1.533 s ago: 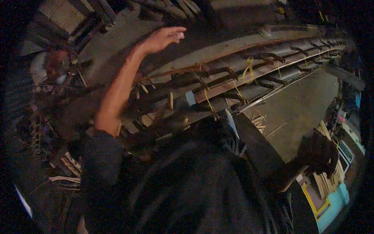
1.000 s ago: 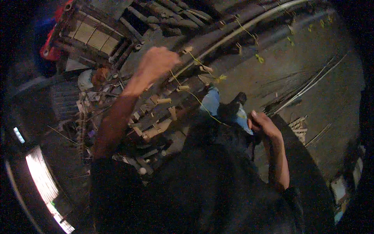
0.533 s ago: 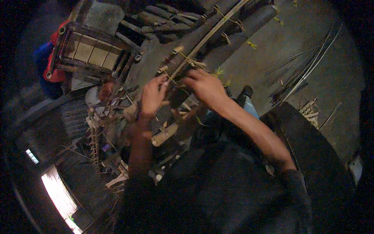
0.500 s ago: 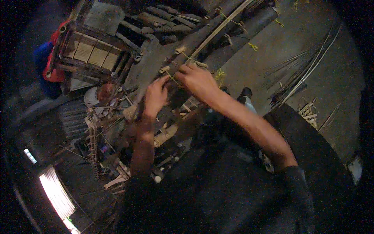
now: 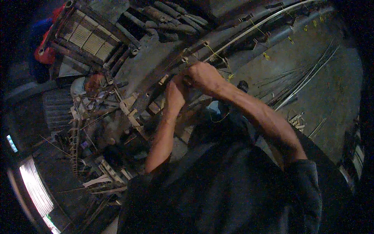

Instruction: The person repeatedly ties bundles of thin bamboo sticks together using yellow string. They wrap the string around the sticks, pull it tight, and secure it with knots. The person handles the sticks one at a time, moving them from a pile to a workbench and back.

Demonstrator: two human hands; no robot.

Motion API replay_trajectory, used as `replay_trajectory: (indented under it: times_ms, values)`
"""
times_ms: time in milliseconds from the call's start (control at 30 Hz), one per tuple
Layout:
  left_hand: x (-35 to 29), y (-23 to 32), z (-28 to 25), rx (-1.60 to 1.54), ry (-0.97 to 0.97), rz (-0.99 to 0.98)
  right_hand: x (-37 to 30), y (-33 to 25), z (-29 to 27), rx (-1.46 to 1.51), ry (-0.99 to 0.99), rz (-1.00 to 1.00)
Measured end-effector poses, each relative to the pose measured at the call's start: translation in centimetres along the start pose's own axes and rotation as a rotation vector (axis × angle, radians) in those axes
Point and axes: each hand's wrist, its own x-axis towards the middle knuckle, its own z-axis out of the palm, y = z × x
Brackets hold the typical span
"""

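Along the left rim of our view, a bright ribbed panel (image 5: 36, 183) showed low down, and above it something red (image 5: 46, 55) was partly lost in darkness. Next came a pale rounded thing (image 5: 78, 86), perhaps a container, though we could not make out its contents, and a slatted panel (image 5: 91, 37) in a dark frame. Jumbled wood pieces (image 5: 103, 178) lay below. Our left hand (image 5: 176, 93) was at the near end of a long dark structure with a pale strip (image 5: 257, 24) running along it; its fingertips were hidden, so we could not tell whether they pinched anything. Our right hand (image 5: 203, 76) curled over just beside it, its grip equally unclear. Yellow ties (image 5: 266, 56) hung at the structure's right edge. Beyond, thin rods (image 5: 306, 84) lay on the floor (image 5: 331, 117).
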Motion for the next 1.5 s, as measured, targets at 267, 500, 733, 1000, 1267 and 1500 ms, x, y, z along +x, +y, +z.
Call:
replay_trajectory:
  times_ms: [267,500,733,1000,1267,1500]
  values:
    - [9.8,0.7,-5.2,0.191,-0.208,-0.191,-8.5,3.0,6.2,0.382,0.343,0.491]
    - [14.5,-4.2,-3.2,-1.282,-0.252,-0.475,-7.7,1.9,4.4,0.838,0.409,0.394]
    - [17.5,-10.8,0.2,-0.486,0.05,-0.545,-9.7,3.2,8.3,0.944,0.648,0.394]
    - [18.5,-7.3,-4.7,0.085,-0.192,-0.303,-28.7,19.4,-3.7,0.127,0.821,0.772]
    - [32.3,18.2,8.0,0.178,0.293,0.231,-46.5,41.9,-11.0,0.497,1.346,1.26]
    - [41.8,49.0,34.5,0.233,-0.096,0.491,-50.8,77.1,1.5,0.297,1.144,1.631]
